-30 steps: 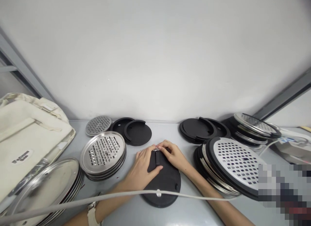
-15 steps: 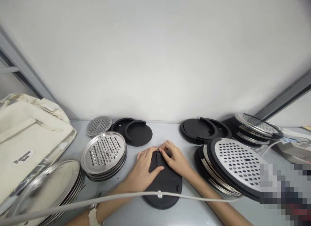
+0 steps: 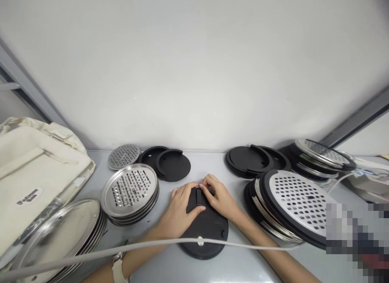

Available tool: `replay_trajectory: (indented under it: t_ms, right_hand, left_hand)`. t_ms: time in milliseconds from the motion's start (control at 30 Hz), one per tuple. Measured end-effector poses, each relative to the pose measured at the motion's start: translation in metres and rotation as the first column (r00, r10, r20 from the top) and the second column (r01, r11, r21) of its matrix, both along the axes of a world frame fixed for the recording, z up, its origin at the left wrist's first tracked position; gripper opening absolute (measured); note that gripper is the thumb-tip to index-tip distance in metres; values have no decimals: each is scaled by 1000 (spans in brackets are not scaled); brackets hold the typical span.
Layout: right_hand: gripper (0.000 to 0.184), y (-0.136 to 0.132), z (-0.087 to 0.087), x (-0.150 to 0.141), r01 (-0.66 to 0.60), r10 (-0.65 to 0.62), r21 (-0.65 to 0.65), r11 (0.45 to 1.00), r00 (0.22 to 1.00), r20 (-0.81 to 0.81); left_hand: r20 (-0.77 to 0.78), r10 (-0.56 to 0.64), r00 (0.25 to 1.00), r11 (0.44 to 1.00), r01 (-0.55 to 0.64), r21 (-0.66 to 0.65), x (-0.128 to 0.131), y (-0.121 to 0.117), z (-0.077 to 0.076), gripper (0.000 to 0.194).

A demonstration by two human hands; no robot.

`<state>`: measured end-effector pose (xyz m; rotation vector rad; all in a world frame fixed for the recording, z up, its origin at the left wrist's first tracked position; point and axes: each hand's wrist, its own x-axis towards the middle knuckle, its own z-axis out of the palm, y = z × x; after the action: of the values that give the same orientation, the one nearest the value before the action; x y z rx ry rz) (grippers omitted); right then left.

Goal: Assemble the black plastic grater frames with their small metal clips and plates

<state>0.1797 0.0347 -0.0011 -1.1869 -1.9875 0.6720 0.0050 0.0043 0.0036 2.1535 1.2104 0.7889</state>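
Observation:
A round black plastic disc [image 3: 209, 230] lies on the table in front of me. It has a raised bar [image 3: 198, 196] near its far edge, plus a small knob and a white spot near the close edge. My left hand [image 3: 181, 206] grips the disc's left side, thumb on its face and fingertips at the far edge beside the bar. Across from it, my right hand [image 3: 216, 196] has thumb and index finger pinched at that same far edge. Something small and shiny shows between the fingertips, too small to name.
Stacked metal grater plates [image 3: 130, 189] and plain metal discs [image 3: 60, 234] stand at left, near a cream bag [image 3: 39, 165]. Black round trays [image 3: 173, 165] lie behind. To the right are more black trays [image 3: 249, 159] and a leaning grater stack [image 3: 299, 198]. A white cable [image 3: 146, 245] crosses the foreground.
Both hands stay at the far edge of the black disc with almost the same grip. The whole view has shifted very slightly.

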Motion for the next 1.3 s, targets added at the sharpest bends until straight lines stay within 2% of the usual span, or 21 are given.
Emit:
replay_trajectory:
  t_ms: [467, 800, 1100, 1300]
  right_hand:
    - [17, 0, 0, 2, -16, 16, -4, 1000, 1000, 4]
    - [17, -1, 1, 1, -19, 19, -9, 1000, 1000, 0]
    - [17, -1, 2, 1, -11, 11, 1, 1000, 1000, 3]
    - [18, -1, 1, 0, -15, 15, -2, 1000, 1000, 4]
  left_hand:
    - [8, 41, 999, 998, -41, -42, 3, -1, 6, 39]
    - [25, 36, 999, 999, -36, -12, 3, -1, 3, 39]
    - [33, 48, 998, 998, -47, -47, 3, -2, 4, 38]
    - [47, 105, 993, 988, -99, -120, 4, -4, 5, 32]
